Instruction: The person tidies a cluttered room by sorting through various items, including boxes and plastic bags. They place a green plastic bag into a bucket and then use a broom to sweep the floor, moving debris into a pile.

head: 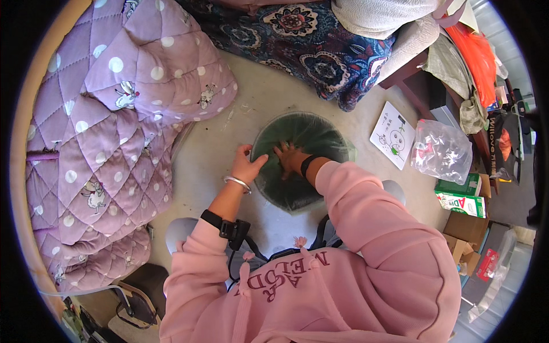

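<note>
A round bin lined with a thin green plastic bag (pixel 317 128) stands on the floor between my knees. Inside it, my right hand (pixel 288 157) reaches down with spread fingers against the dark green liner; no object shows in it. At the bin's left rim is my left hand (pixel 249 165), its thumb and fingers apart around the edge. Whether its fingertips touch the rim is hard to tell. The liner overhangs the rim a little on the right. The bottom of the bin is dark.
A quilted pink blanket (pixel 116 141) covers the left side, and a patterned dark blue cloth (pixel 309 47) hangs at the top. To the right lie a white board with a drawing (pixel 392 135), a clear plastic bag (pixel 444 150), a green-and-white carton (pixel 461 203) and cardboard boxes (pixel 465 229).
</note>
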A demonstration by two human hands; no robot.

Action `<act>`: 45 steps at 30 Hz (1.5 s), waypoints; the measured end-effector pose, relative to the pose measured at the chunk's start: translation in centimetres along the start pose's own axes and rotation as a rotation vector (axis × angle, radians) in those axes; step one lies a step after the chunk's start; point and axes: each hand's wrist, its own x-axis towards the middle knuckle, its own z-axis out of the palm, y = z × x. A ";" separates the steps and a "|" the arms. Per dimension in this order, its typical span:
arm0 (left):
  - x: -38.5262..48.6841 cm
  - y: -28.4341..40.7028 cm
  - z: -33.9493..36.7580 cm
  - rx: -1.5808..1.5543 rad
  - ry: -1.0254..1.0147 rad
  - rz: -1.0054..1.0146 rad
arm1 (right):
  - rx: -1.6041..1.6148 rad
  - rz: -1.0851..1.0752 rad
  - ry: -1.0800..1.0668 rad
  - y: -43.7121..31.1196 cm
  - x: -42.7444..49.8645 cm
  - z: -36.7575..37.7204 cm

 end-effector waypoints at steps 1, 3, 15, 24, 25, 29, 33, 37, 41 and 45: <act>0.0 0.0 -0.2 0.020 -0.037 0.003 | 0.001 0.004 -0.017 0.2 0.3 0.2; 0.0 0.0 -0.5 0.050 -0.047 0.017 | -0.024 0.028 -0.018 0.5 0.9 0.6; -3.0 3.2 0.1 0.444 0.191 0.392 | -0.074 -0.149 -0.112 1.4 1.8 -0.5; -7.5 6.6 3.0 0.882 -0.570 0.764 | 0.249 -0.403 0.556 7.6 -10.3 -10.6; -7.9 6.4 3.8 0.857 -0.624 0.778 | 0.172 -0.091 0.491 8.9 -13.1 -10.8; -8.5 5.2 6.3 0.689 -0.811 0.719 | 0.529 0.299 0.044 12.0 -19.4 -7.9; -8.8 4.9 7.4 0.672 -0.881 0.730 | 1.183 0.191 -0.045 13.7 -18.8 -2.8; -9.9 4.7 7.9 0.801 -1.040 0.691 | 1.350 0.079 -0.167 16.7 -17.7 1.0; -11.3 3.3 8.6 0.823 -1.155 0.621 | 1.061 0.097 -0.210 16.9 -15.2 3.3; -11.2 3.1 7.4 0.857 -1.402 0.555 | 0.659 0.274 0.141 15.9 -13.2 1.9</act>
